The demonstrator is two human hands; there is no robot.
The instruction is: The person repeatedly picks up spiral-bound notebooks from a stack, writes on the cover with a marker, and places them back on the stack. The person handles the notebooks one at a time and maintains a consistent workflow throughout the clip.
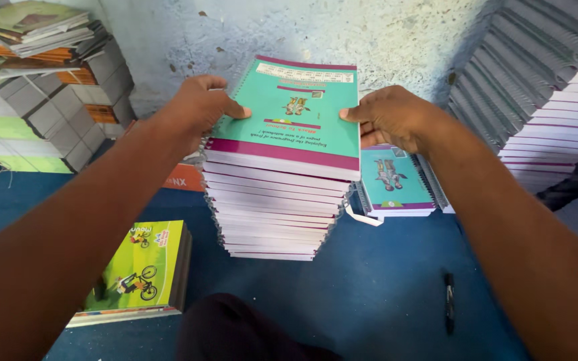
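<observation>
While both hands rest on the top of a tall stack of spiral-bound notebooks (272,207), the left hand (199,103) lies on the left edge of the uppermost teal notebook (289,113), its thumb pressed flat on the cover and its fingers curled down over the spiral binding. The right hand (393,117) meets the opposite edge in the same way, thumb on the cover and fingers wrapped round the side, so each grip is closed on the teal notebook from its own side. That notebook sits squarely on the stack, which stands on the blue floor (369,281) near the middle of the view, just before the pale wall (382,40). Just beside the stack on the right, partly behind the right hand, lies a lower pile of teal-covered notebooks (396,184). A green notebook pile (138,267) with a cyclist picture sits on the floor toward the lower left, well apart from the stack. A black pen (449,301) lies on the floor at the lower right. Tall leaning stacks of white-edged notebooks (550,87) fill the upper right, and grey and green stacks (41,100) crowd the upper left corner.
</observation>
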